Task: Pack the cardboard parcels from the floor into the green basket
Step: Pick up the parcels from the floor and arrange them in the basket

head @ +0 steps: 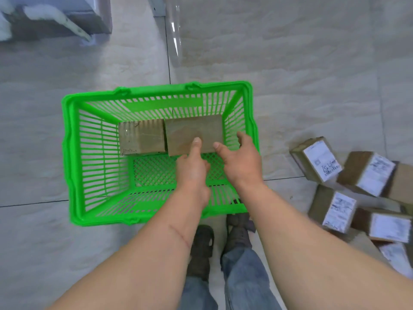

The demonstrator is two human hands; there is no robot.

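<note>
The green basket [71, 153] stands on the floor in front of me. Two cardboard parcels lie side by side at its far end: a left parcel [140, 136] and a right parcel [192, 128]. My left hand [192, 168] reaches into the basket, its thumb resting on the right parcel's near edge and the other fingers curled under. My right hand [241, 162] hovers over the basket's right side with fingers spread, fingertips at the right parcel's near right corner. Several labelled parcels [368, 173] lie in a heap on the floor to the right.
My two feet [201, 249] in dark shoes stand just behind the basket's near rim. A grey piece of furniture [55, 21] sits at the top left. The floor is pale tile.
</note>
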